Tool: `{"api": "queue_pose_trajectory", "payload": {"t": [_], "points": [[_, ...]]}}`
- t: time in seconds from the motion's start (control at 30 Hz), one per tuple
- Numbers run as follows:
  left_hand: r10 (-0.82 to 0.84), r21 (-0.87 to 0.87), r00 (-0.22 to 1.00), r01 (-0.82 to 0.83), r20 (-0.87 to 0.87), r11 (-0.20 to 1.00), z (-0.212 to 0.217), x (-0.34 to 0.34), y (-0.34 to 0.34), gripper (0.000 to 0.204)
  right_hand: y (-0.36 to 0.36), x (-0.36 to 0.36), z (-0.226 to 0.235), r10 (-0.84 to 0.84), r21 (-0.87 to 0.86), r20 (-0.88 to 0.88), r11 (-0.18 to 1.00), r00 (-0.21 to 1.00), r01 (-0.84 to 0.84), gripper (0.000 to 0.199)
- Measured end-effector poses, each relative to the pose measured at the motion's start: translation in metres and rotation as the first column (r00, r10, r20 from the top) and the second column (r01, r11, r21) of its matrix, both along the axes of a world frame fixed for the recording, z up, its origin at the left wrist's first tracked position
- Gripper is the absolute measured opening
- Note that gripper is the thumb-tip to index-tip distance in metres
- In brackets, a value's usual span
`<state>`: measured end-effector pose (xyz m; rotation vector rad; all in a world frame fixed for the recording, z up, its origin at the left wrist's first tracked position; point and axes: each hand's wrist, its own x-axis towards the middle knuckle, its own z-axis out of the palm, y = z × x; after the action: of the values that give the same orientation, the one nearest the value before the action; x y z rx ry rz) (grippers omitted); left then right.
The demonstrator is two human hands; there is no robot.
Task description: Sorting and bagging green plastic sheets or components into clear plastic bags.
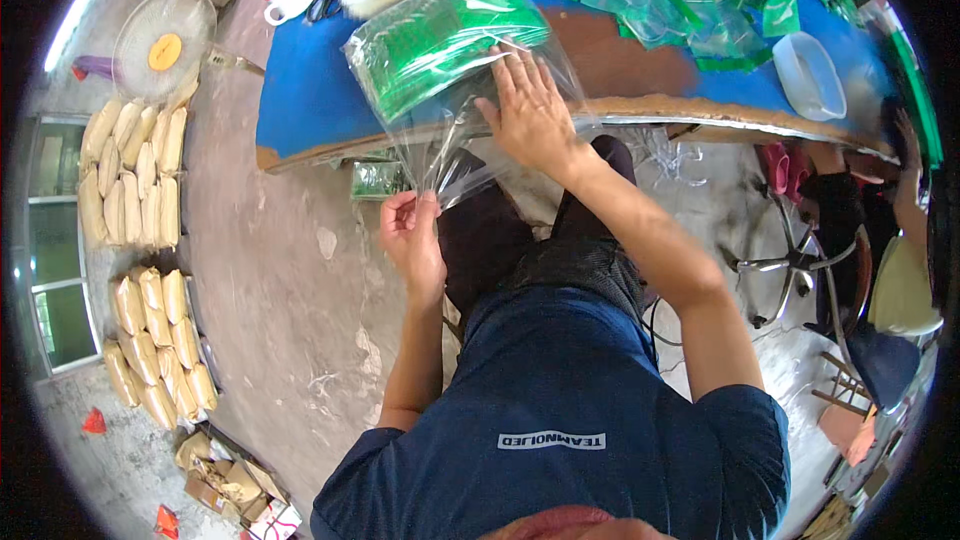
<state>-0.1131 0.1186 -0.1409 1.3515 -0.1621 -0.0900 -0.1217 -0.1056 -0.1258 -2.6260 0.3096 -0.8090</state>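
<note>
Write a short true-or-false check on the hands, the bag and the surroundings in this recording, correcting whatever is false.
1. The left hand pinches the near end of the clear bag. True.
2. The right hand is clenched in a fist. False: it lies open on the bag.
3. Green contents show through the bag. True.
4. The whitish tub sits at the left end of the table. False: it is toward the right.
5. The fan has a yellow hub. True.

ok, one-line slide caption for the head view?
Left hand pinches the near end of a clear bag with green contents; right hand lies spread on it.
</note>
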Motion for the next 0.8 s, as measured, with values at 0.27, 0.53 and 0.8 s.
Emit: {"api": "queue_pose_trajectory", "payload": {"t": [0.27,0.53,0.8], "points": [[0.028,-0.086,1.0,-0.029,-0.015,0.996,-0.002,-0.004,-0.002,0.021,0.016,-0.023,-0.001,-0.015,0.037,-0.036,0.999,0.999,0.016,0.066],[0.068,0.033,0.989,-0.073,0.131,0.997,0.047,0.027,-0.004,0.021,-0.029,-0.023,0.041,-0.05,-0.183,0.094,0.981,0.994,0.066,0.053],[0.023,0.002,0.998,-0.023,-0.056,1.0,0.019,0.012,0.01,0.013,-0.013,-0.049,0.045,0.135,-0.122,-0.207,0.979,0.969,-0.162,0.036]]}}
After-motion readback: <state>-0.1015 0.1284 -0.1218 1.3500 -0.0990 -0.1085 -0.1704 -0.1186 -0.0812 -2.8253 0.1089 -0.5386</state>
